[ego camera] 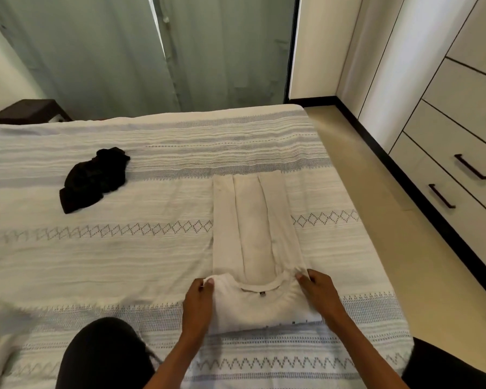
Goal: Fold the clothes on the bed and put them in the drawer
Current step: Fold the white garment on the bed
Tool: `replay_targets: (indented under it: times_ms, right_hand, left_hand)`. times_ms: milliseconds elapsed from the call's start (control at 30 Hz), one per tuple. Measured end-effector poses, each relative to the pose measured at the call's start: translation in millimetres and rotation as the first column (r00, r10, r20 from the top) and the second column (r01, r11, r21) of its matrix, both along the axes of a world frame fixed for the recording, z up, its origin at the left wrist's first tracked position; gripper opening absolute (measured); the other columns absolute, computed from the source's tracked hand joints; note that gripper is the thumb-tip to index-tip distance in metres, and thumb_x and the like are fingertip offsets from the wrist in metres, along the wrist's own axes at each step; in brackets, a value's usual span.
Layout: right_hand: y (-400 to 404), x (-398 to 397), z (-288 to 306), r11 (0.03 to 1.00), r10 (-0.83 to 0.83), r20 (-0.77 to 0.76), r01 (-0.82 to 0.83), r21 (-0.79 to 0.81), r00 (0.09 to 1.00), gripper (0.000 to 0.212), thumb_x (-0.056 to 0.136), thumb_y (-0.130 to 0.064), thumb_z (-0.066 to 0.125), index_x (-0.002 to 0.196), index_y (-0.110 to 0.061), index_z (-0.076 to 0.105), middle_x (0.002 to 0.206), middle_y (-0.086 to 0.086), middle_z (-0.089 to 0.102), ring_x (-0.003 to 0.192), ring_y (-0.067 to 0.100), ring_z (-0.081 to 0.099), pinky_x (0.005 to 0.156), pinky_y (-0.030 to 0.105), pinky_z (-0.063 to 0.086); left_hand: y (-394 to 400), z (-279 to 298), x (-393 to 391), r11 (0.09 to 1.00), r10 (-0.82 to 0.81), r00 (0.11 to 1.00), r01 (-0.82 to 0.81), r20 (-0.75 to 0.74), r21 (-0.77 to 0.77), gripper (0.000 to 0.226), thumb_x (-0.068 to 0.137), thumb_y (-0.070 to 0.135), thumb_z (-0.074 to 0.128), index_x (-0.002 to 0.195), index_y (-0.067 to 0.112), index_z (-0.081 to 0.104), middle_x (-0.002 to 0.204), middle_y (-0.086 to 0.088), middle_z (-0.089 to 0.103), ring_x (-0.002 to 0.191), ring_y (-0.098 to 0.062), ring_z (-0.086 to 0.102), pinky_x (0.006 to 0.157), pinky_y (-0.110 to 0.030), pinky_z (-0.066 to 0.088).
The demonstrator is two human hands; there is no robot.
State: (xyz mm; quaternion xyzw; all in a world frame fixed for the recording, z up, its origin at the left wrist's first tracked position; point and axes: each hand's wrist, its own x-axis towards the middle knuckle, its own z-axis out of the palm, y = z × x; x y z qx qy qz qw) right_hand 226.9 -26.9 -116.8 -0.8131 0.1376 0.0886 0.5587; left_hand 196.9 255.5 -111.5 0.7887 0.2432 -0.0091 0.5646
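A big bed with a white patterned cover fills the room. Behind it hang pale green curtains. A dark little table stands in the far left corner. The floor is tan, and white drawers with dark handles line the right wall.

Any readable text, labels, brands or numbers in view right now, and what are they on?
No text can be read.
Neck tag inside the collar of the white T-shirt: small dark square, too small to read.
Black garment, bedspread, drawers: no lettering visible.
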Motion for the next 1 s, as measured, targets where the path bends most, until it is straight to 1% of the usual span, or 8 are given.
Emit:
replay_targets:
  times_ms: [67,233,433,667,767,833,933,1000]
  right_hand:
    - [4.7,24.9,11.4,1.0,-0.001,0.055,0.0,0.022,0.998,0.043,0.098,-0.032,0.062,0.063,-0.017,0.042,0.053,-0.009,0.037,0.05,0.005,0.032,0.048,0.018,0.025]
    - [16.5,121.5,29.5,0.996,-0.006,0.122,-0.006,0.092,0.992,0.041,0.099,-0.035,0.061,0.066,-0.02,0.042,0.056,-0.007,0.036,0.05,0.005,0.031,0.048,0.018,0.025]
    - [26.1,254.1,30.2,0.998,0.067,0.214,-0.064,-0.023,0.974,0.042,0.101,-0.032,0.059,0.066,-0.02,0.04,0.059,-0.003,0.038,0.052,0.004,0.032,0.053,0.028,0.025]
    - [24.5,364.8,2.5,0.995,0.073,0.232,-0.055,-0.083,0.97,0.043,0.101,-0.032,0.058,0.062,-0.024,0.042,0.059,-0.007,0.044,0.057,0.01,0.038,0.056,0.029,0.026]
    - [23.7,387.6,-10.1,0.989,0.046,0.197,-0.017,-0.149,0.979,0.041,0.103,-0.032,0.056,0.063,-0.025,0.046,0.062,-0.008,0.05,0.061,0.014,0.048,0.057,0.03,0.03]
    - [22.8,393.1,-18.8,0.963,0.042,0.116,-0.009,-0.269,0.992,0.03,0.103,-0.032,0.05,0.077,-0.022,0.059,0.078,-0.002,0.061,0.079,0.025,0.059,0.066,0.032,0.037]
    - [23.5,395.1,-30.0,0.925,0.02,0.065,0.006,-0.379,0.998,0.025,0.103,-0.034,0.048,0.109,-0.018,0.067,0.106,0.007,0.07,0.102,0.032,0.063,0.079,0.034,0.041]
    - [25.4,395.9,-28.5,0.916,-0.025,0.058,0.046,-0.399,0.998,0.025,0.103,-0.035,0.049,0.113,-0.018,0.064,0.113,0.008,0.07,0.105,0.033,0.063,0.08,0.034,0.042]
  left_hand:
    - [-1.9,9.3,25.4,0.997,0.021,0.997,-0.016,0.068,-0.071,0.018,0.103,0.029,0.05,0.097,0.019,0.065,0.093,-0.001,0.069,0.088,-0.018,0.065,0.077,-0.038,0.05]
    - [3.9,28.0,121.0,0.989,0.053,0.987,-0.031,0.15,-0.148,0.022,0.104,0.023,0.049,0.098,0.008,0.065,0.09,-0.001,0.068,0.081,-0.009,0.06,0.069,-0.018,0.045]
    - [24.2,12.8,255.7,0.996,0.014,0.993,-0.003,0.118,-0.091,0.019,0.103,0.023,0.05,0.092,0.016,0.063,0.086,0.0,0.063,0.084,-0.017,0.057,0.074,-0.03,0.043]
    - [30.2,2.0,370.7,0.993,0.048,0.991,-0.034,0.124,-0.112,0.021,0.104,0.02,0.046,0.086,0.012,0.051,0.071,-0.005,0.044,0.062,-0.013,0.039,0.049,-0.025,0.03]
    - [35.2,-13.2,397.6,0.999,0.037,0.989,-0.034,0.141,-0.028,0.027,0.103,0.021,0.048,0.078,0.013,0.049,0.072,-0.006,0.047,0.068,-0.019,0.045,0.059,-0.03,0.033]
    - [40.5,-27.8,405.5,0.987,-0.074,0.989,0.054,0.13,0.154,0.028,0.103,0.023,0.05,0.077,0.013,0.05,0.074,-0.006,0.055,0.075,-0.025,0.054,0.064,-0.033,0.034]
    - [40.8,-35.1,406.4,0.917,-0.147,0.987,0.114,0.059,0.382,0.022,0.102,0.032,0.051,0.093,0.015,0.062,0.088,0.001,0.062,0.086,-0.024,0.058,0.069,-0.031,0.036]
    - [39.8,-32.6,407.8,0.893,-0.124,0.992,0.098,0.031,0.44,0.022,0.1,0.039,0.051,0.102,0.02,0.063,0.099,-0.001,0.067,0.096,-0.027,0.062,0.073,-0.031,0.039]
